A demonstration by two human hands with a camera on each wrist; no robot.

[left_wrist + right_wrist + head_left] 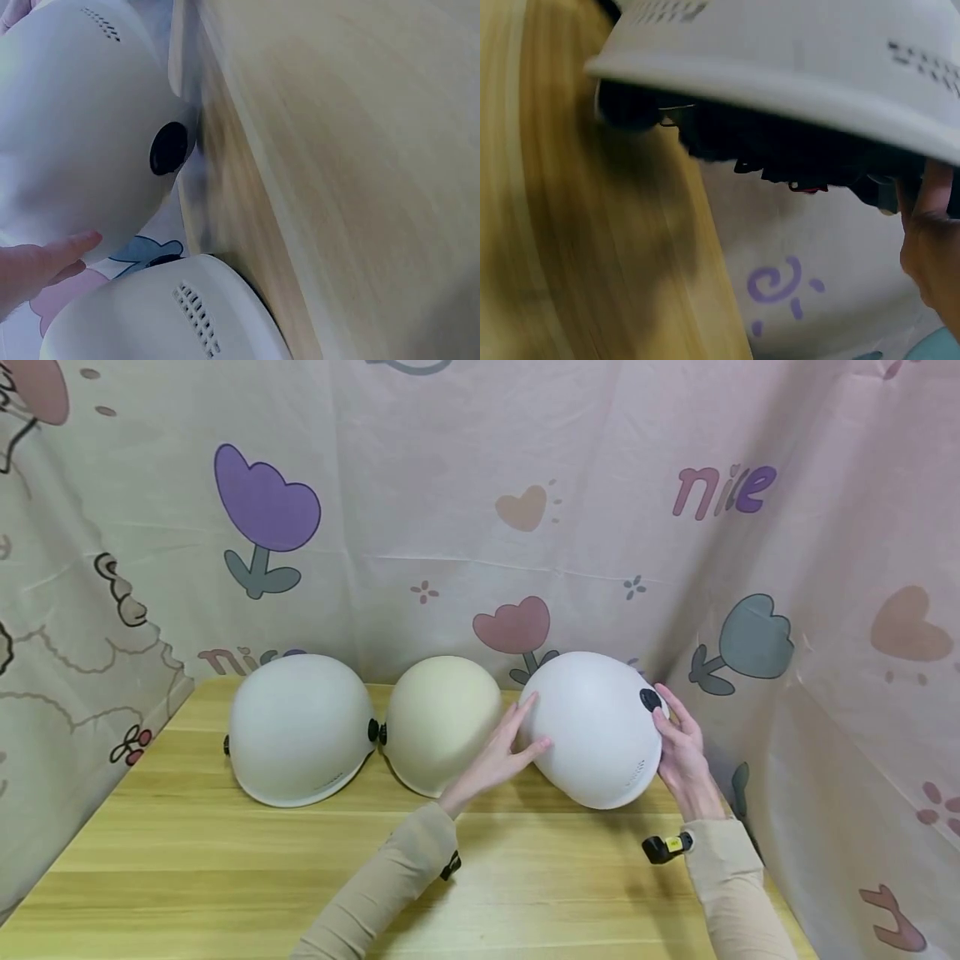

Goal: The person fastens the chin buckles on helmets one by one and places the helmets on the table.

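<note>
A white helmet [588, 735] is raised and tilted between both hands at the right end of the table. My right hand [684, 752] grips its right rim by the round black knob; in the right wrist view the fingers [934, 191] reach under the rim, beside the dark lining. My left hand [501, 758] rests on the helmet's left side with fingers spread, and a fingertip touches the shell in the left wrist view. Just left of this hand a cream helmet [438, 718] sits on the table, its lower right partly hidden by the hand and forearm.
Another white helmet [300, 727] stands at the left, its black side knob against the cream helmet's knob. Beneath them is a wooden table [225, 860]. A printed curtain [420, 510] hangs close behind the table and along both sides.
</note>
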